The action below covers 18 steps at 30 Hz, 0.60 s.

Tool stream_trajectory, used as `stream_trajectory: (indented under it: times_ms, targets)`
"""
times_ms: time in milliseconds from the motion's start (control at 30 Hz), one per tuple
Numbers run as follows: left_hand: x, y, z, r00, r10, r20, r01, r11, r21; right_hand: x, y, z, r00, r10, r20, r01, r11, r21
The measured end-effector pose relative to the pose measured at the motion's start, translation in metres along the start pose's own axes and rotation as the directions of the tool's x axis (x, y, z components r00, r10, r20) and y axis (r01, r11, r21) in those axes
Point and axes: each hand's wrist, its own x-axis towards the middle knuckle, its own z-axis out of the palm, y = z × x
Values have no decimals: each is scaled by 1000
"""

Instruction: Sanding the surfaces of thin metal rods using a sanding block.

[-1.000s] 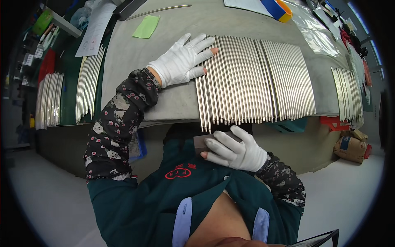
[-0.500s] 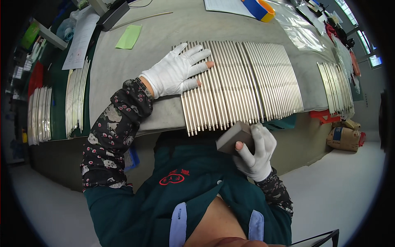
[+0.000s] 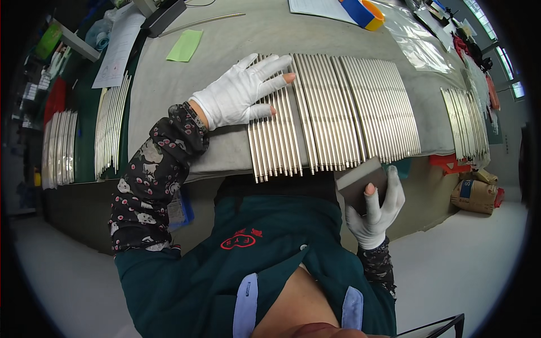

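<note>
Slim silvery metal rods (image 3: 329,112) lie side by side on the grey table cover, their near ends sticking out past its front edge. My left hand (image 3: 236,93), in a white glove with some bare fingertips, rests flat with fingers spread over the leftmost group of rods (image 3: 274,149). A narrow gap parts that group from the others. My right hand (image 3: 375,211), gloved alike, grips a grey-brown rectangular block (image 3: 363,183) between thumb and fingers. The block is held tilted, just off the near ends of the right-hand rods (image 3: 383,107); whether it touches them I cannot tell.
More rods stand in bundles at the left (image 3: 111,129) and right (image 3: 465,124). Beyond the row lie a green paper note (image 3: 185,46), a single long rod (image 3: 203,22), a blue-and-yellow tape roll (image 3: 363,14) and clear plastic bags (image 3: 420,45). A brown sack (image 3: 473,196) sits low at right.
A gap has opened between the leftmost rods under my left hand and the middle ones. My right hand has moved right with the block and turned it.
</note>
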Motion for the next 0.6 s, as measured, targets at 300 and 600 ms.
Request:
stream_trajectory:
  times_ms: [300, 600]
  targets:
    - [-3, 6, 0, 989, -24, 148, 5, 992, 129, 8, -5, -7, 994, 68, 90, -68, 998, 2]
    - [-21, 2, -4, 993, -21, 118, 10, 996, 88, 40, 5, 11, 977, 157, 143, -141, 983, -118]
